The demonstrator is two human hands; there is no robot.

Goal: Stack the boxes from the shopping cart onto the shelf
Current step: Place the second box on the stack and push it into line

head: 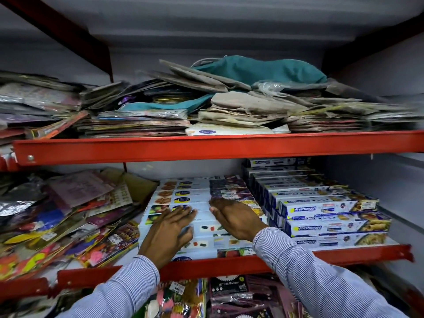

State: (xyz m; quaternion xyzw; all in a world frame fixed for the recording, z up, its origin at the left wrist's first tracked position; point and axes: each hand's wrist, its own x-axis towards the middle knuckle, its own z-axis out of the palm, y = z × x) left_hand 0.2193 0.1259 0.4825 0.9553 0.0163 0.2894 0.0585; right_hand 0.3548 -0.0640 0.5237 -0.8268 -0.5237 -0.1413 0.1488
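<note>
A layer of long white foil boxes with food pictures lies flat on the middle shelf, which has a red front rail. My left hand rests palm down on top of these boxes with fingers spread. My right hand lies beside it on the same boxes, fingers together and pointing left. Neither hand grips anything. To the right stands a stepped stack of blue and white Freshwrapp boxes. The shopping cart is out of view.
Colourful party packets are heaped on the left of the middle shelf. The upper shelf carries piles of paper bags and a teal cloth bag. Foil balloon packs hang below the middle shelf.
</note>
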